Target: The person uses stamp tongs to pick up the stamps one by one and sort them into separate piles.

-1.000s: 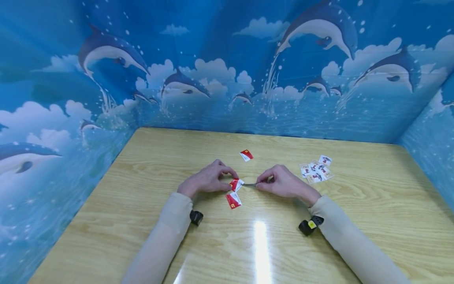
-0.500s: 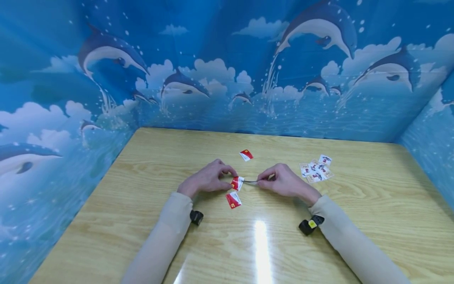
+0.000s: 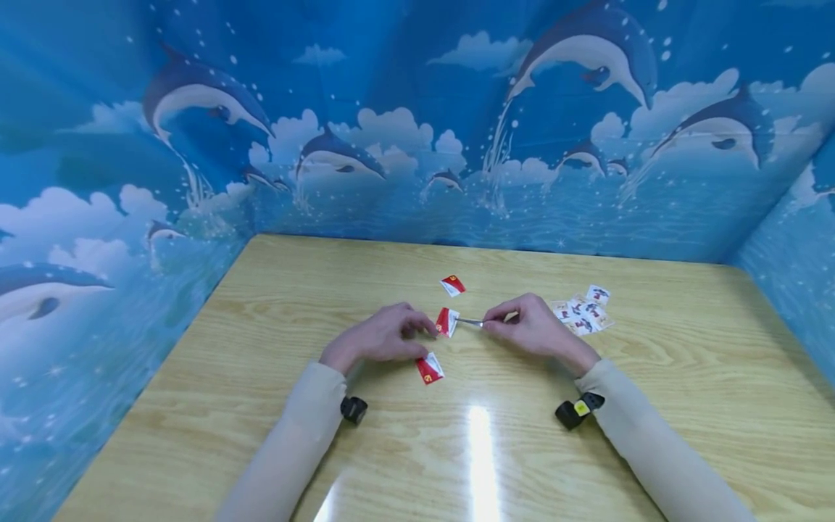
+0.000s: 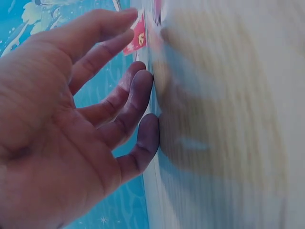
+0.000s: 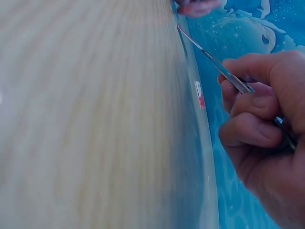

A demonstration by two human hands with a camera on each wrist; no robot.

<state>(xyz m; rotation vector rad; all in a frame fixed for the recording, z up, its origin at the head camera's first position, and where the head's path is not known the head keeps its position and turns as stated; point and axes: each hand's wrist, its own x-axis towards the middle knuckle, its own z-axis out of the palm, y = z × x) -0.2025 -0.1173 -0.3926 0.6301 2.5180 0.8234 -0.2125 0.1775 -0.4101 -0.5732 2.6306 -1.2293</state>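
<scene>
My right hand (image 3: 538,326) pinches slim metal tweezers (image 3: 470,322) between thumb and fingers. Their tips meet the white edge of a small red-and-white card (image 3: 446,322); whether they clamp it I cannot tell. In the right wrist view the tweezers (image 5: 214,62) slant up toward the tabletop. My left hand (image 3: 385,335) has loosely bent fingers spread apart, nothing held between them. Its index fingertip is close to the card, contact unclear. Below, its thumb is beside a second red-and-white card (image 3: 430,368). The left wrist view shows my left hand (image 4: 90,109) with a red card (image 4: 137,36) behind its fingers.
A third red-and-white card (image 3: 453,286) lies farther back on the wooden table (image 3: 293,290). Several white picture cards (image 3: 583,312) overlap at the right, just beyond my right hand. A blue dolphin-print curtain (image 3: 391,123) stands behind the table.
The tweezers, my right hand and the middle card have shifted back and slightly right. My left fingers, earlier at that card's edge, have spread apart and the card has left them.
</scene>
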